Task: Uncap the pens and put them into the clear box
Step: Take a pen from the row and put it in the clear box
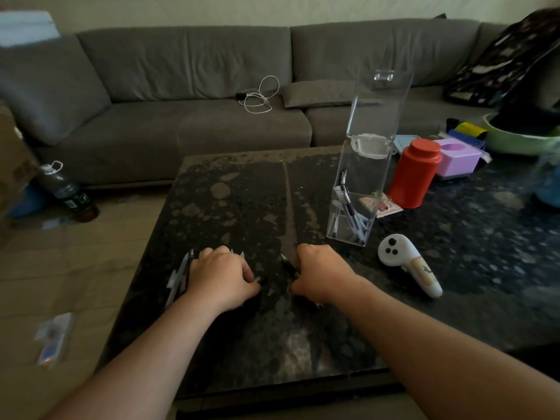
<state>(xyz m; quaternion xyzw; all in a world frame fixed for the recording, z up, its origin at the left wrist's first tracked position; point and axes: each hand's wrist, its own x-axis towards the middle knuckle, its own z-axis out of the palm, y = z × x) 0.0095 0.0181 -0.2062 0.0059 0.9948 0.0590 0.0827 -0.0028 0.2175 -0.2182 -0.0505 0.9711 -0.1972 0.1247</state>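
My left hand [221, 275] sits low in the middle of the frame, knuckles up, fingers curled down over a bunch of pens [178, 275] on the dark speckled table [230, 207]. The pale pen bodies and tips fan out past the left edge of that hand, and a couple more tips poke up behind my knuckles. The fingers are bent inward and close together; whether they actually pinch a pen underneath I cannot tell, since my own hand hides it.

My right hand [321, 274] lies just right of centre, also knuckles up, curled into a loose fist around a dark pen [288, 263] whose tip sticks out at the hand's upper left. The two hands are near each other but apart.

The clear box [353, 204] stands upright to the upper right of my right hand, its hinged lid [380, 104] raised straight up. A few pens already lean inside it. Just right of the box stands a red canister [413, 174], with a purple tissue box [457, 157] behind it. A white controller [407, 263] lies on the table at the lower right of the box. A grey sofa [194, 86] fills the top of the frame, with a white cable [260, 95] on its seat.
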